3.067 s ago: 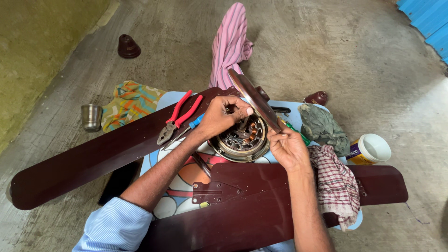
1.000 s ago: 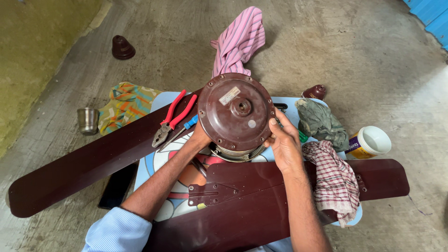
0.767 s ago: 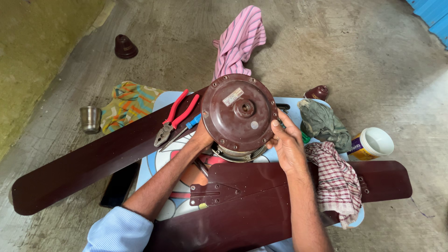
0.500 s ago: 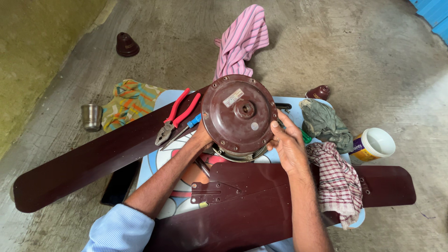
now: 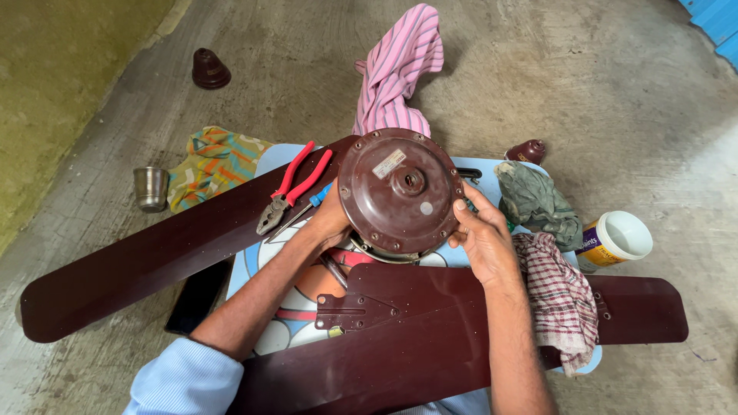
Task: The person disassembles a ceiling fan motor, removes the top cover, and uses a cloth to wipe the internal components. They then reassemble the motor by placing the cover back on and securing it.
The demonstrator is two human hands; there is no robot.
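Observation:
A round dark-brown fan motor cover (image 5: pixel 400 188) sits tilted over the metal motor body (image 5: pixel 382 251), whose rim shows under its lower edge. My left hand (image 5: pixel 332 221) grips the cover's left side and my right hand (image 5: pixel 483 234) holds its right edge with fingers spread along the rim. A long brown fan blade (image 5: pixel 161 250) runs off to the left, and another blade (image 5: pixel 461 338) lies across the front, under my right forearm.
Red-handled pliers (image 5: pixel 294 187) and a blue-handled screwdriver (image 5: pixel 306 209) lie on the left blade. A checked cloth (image 5: pixel 557 296), grey rag (image 5: pixel 534 201), white tub (image 5: pixel 615 240), pink striped cloth (image 5: pixel 400 73), steel cup (image 5: pixel 151 187), brown caps (image 5: pixel 209 69) and a patterned cloth (image 5: pixel 215 161) lie around.
Three seconds ago the motor windings were open and the cover stood on edge. Since then the cover has been laid over the motor, and both hands have shifted slightly around its rim.

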